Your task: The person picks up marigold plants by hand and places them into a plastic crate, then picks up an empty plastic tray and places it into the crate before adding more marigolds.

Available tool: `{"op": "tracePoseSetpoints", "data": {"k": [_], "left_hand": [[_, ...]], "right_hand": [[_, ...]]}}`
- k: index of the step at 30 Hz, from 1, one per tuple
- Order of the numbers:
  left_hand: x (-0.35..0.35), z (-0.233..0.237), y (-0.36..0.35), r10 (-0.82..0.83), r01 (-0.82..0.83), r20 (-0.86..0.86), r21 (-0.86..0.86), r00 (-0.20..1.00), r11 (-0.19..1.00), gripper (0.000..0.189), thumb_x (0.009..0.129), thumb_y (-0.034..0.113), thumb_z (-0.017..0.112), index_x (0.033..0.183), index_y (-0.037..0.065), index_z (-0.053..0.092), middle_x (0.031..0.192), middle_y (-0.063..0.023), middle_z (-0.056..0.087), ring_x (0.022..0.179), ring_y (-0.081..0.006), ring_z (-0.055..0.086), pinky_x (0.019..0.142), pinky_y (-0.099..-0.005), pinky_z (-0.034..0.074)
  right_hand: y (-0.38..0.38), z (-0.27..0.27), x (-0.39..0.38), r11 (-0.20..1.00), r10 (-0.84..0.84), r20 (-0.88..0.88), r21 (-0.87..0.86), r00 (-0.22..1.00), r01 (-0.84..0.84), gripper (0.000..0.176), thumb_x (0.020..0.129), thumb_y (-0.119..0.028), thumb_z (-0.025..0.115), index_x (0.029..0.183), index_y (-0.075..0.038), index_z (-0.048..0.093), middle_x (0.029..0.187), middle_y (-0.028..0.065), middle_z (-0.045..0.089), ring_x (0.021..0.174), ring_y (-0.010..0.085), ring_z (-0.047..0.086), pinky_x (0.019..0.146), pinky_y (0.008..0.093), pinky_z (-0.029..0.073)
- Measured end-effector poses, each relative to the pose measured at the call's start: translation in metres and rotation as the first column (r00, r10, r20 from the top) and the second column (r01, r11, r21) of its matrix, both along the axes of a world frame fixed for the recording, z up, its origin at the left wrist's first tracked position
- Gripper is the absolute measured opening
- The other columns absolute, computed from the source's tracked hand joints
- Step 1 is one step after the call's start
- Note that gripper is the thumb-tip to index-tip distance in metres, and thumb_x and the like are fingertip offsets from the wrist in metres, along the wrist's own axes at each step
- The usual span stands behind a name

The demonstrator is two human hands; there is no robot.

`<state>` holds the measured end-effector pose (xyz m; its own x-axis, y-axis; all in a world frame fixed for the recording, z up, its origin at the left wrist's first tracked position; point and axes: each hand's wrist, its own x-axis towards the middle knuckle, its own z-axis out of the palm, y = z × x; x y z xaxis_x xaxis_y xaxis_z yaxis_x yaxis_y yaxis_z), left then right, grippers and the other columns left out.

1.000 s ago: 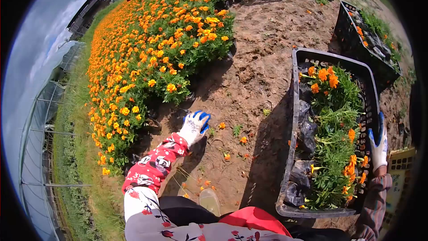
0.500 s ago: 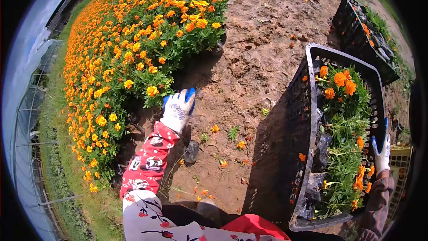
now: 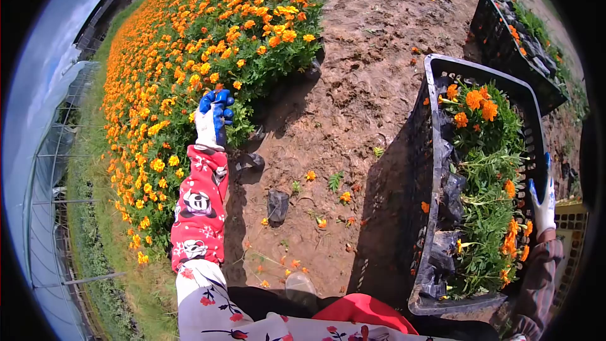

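Observation:
My left hand (image 3: 214,117), in a white and blue glove, is among the leaves at the near edge of the orange marigolds (image 3: 183,63). Its fingers are curled in; what they hold, if anything, is hidden. At the far right my right hand (image 3: 544,207), gloved alike, lies against the side rim of a black crate (image 3: 487,67), thumb and fingers spread apart. Leafy marigold plants (image 3: 489,170) with black plastic root bags (image 3: 451,196) fill this crate.
A second black crate (image 3: 517,50) of plants stands at the upper right. On the brown soil (image 3: 360,88) lie a black bag (image 3: 278,207), fallen blossoms (image 3: 310,175) and green sprigs. A shoe (image 3: 300,287) shows at the bottom. Left are grass and a greenhouse (image 3: 50,170).
My left hand has moved up and left from the soil beside the flower bed into the leaves. My right hand still lies at the crate. The view has shifted slightly.

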<state>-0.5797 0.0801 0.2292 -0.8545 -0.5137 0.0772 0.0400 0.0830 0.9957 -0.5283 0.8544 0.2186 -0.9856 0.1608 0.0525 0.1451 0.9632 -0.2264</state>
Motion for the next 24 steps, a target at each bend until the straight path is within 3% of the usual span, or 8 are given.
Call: {"op": "tracePoseSetpoints", "data": {"k": [4,5,6,7,11,12,19,24], "left_hand": [[0.018,-0.012,0.060,-0.339,0.444,0.386,-0.225,0.858,0.867,0.055,0.084,0.012,0.062,0.134,0.009,0.040,0.094,-0.0092,0.062,0.063,-0.0153,0.059,0.053,-0.0269,0.047],[0.020,-0.039,0.065,-0.345,0.639,0.539,-0.645,0.769,0.418,0.076,0.079,0.011,0.065,0.142,0.010,0.023,0.117,-0.0177,0.056,0.094,-0.0278,0.061,0.076,-0.0384,0.050],[0.025,-0.055,0.080,-0.130,0.711,0.704,-0.703,0.698,0.019,0.075,0.082,0.013,0.060,0.143,0.011,0.018,0.134,-0.0218,0.040,0.121,-0.0339,0.045,0.097,-0.0459,0.038],[0.016,-0.084,0.073,0.038,0.703,0.739,-0.624,0.673,-0.341,0.065,0.083,0.008,0.048,0.142,0.012,0.021,0.140,-0.0218,0.032,0.129,-0.0330,0.035,0.104,-0.0504,0.030],[-0.037,-0.165,-0.016,0.465,0.642,0.484,-0.308,0.741,-0.702,0.046,0.088,0.011,0.034,0.134,0.005,0.033,0.143,-0.0180,0.030,0.135,-0.0339,0.024,0.107,-0.0604,0.017],[-0.056,-0.208,-0.078,0.492,0.499,0.189,0.015,0.850,-0.867,0.047,0.089,0.011,0.033,0.136,0.006,0.033,0.144,-0.0157,0.029,0.136,-0.0333,0.021,0.107,-0.0621,0.014],[-0.090,-0.152,-0.043,0.674,0.864,0.612,-0.030,0.414,-0.503,0.049,0.093,0.017,0.033,0.141,0.015,0.030,0.148,-0.0086,0.024,0.137,-0.0309,0.019,0.099,-0.0739,0.004],[-0.094,-0.181,-0.085,0.552,0.688,0.474,-0.177,0.686,-0.704,0.046,0.091,0.014,0.035,0.137,0.012,0.039,0.146,-0.0091,0.029,0.135,-0.0302,0.025,0.109,-0.0595,0.005]], "right_hand": [[0.013,-0.011,0.001,0.999,0.017,-0.028,0.043,0.999,-0.016,0.068,0.089,-0.032,0.057,0.141,-0.002,0.024,0.145,0.0187,0.026,0.132,0.0300,0.028,0.108,0.0352,0.024],[0.022,-0.017,0.001,0.999,0.017,-0.048,0.050,0.999,-0.015,0.068,0.089,-0.032,0.056,0.141,-0.002,0.023,0.145,0.0186,0.026,0.133,0.0299,0.028,0.108,0.0354,0.024],[0.028,-0.021,0.000,0.998,0.017,-0.068,0.060,0.998,-0.013,0.068,0.089,-0.032,0.056,0.141,-0.002,0.023,0.145,0.0185,0.026,0.133,0.0299,0.027,0.109,0.0355,0.023],[0.033,-0.026,0.000,0.998,0.015,-0.066,0.062,0.998,-0.010,0.068,0.089,-0.032,0.056,0.141,-0.002,0.023,0.145,0.0185,0.026,0.133,0.0299,0.027,0.109,0.0355,0.023],[0.046,-0.031,0.003,0.995,0.016,-0.070,0.101,0.997,-0.009,0.069,0.090,-0.031,0.055,0.142,-0.001,0.021,0.145,0.0185,0.025,0.133,0.0300,0.026,0.109,0.0359,0.023],[0.040,-0.026,0.004,0.997,0.026,-0.066,0.075,0.998,-0.021,0.069,0.090,-0.031,0.055,0.142,-0.002,0.021,0.145,0.0187,0.025,0.133,0.0302,0.026,0.109,0.0360,0.023],[0.007,-0.003,0.007,0.994,0.009,-0.066,0.112,0.998,-0.001,0.062,0.091,-0.024,0.054,0.141,-0.002,0.024,0.138,0.0209,0.036,0.127,0.0306,0.036,0.104,0.0366,0.030],[0.026,-0.014,0.007,0.986,-0.011,-0.012,0.165,1.000,0.013,0.068,0.090,-0.027,0.055,0.142,-0.002,0.019,0.143,0.0219,0.027,0.131,0.0335,0.029,0.107,0.0372,0.026]]}}
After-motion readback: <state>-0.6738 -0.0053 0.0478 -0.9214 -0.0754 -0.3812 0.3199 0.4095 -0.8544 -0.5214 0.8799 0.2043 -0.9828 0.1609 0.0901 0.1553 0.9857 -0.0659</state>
